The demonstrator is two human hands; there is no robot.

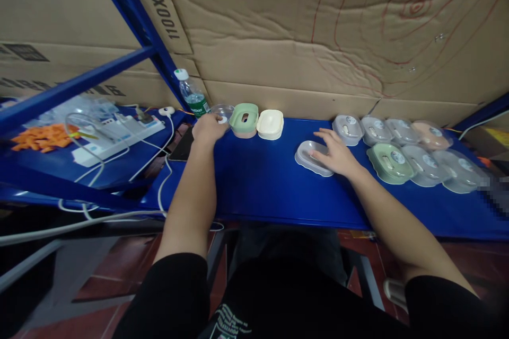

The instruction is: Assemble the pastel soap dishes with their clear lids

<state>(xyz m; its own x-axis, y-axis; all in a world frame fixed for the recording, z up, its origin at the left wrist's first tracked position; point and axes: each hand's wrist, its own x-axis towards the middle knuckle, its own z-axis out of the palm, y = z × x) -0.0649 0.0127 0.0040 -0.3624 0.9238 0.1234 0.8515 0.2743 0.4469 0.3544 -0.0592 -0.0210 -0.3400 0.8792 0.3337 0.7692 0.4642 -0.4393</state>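
Note:
My left hand (209,129) reaches to the back left of the blue table, its fingers curled down on a clear plastic lid (226,110); the fingertips are partly hidden. Beside that lid stand a green soap box (244,119) with an oval slot and a cream open box (271,124). My right hand (336,154) is spread at a grey-white oval dish (310,158), with the thumb over its inside and the fingers past its far edge. Several soap boxes under clear lids stand right of this hand, among them a green one (392,163) and a peach one (431,135).
A water bottle (193,94) stands behind my left hand, and a dark flat object (182,144) lies beside it. To the left are a power strip (119,137), white cables and orange pieces (44,137). Blue shelf posts and a cardboard wall (270,26) bound the table (254,185).

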